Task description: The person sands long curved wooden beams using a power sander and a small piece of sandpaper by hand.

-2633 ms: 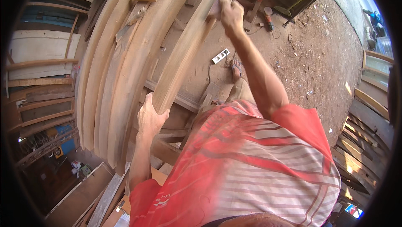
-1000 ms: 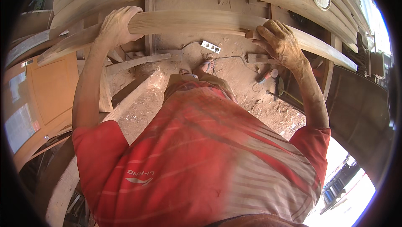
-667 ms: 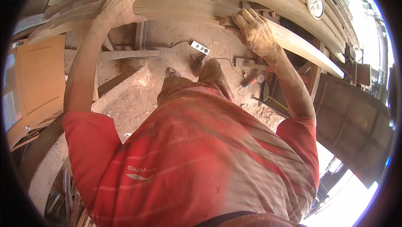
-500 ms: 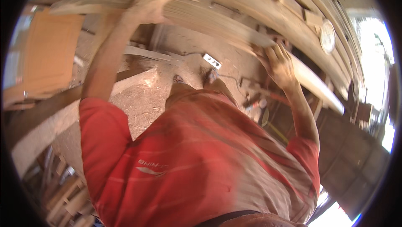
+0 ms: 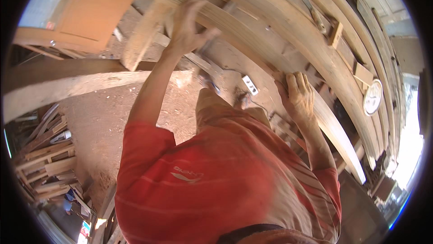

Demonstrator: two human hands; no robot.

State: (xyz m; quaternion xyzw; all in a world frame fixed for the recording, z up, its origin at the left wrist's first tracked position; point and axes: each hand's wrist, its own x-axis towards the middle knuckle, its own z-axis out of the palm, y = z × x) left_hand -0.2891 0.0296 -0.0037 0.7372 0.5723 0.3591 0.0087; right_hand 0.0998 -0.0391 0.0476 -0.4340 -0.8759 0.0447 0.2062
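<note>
A long wooden plank (image 5: 246,41) slants across in front of me, from the far left down to the right. My right hand (image 5: 298,95) has its fingers curled over the plank's near edge, the thumb on the close side. Further left, my left hand (image 5: 190,30) is beside the plank with thumb and fingers spread; it is slightly blurred, and whether it touches the wood I cannot tell. The plank's pale right end (image 5: 349,154) sticks out past my right hand.
Behind the plank lie thick parallel timbers (image 5: 288,23), bearing a wooden-handled tool (image 5: 318,21) and a round white disc (image 5: 373,97). A white power strip (image 5: 250,85) is on the floor. A heavy beam (image 5: 76,86), an orange panel (image 5: 92,14) and scrap wood (image 5: 49,167) are left.
My left hand has opened from its hold on the plank, fingers now spread. The view has swung, so everything is shifted and turned; my right hand stays on the plank.
</note>
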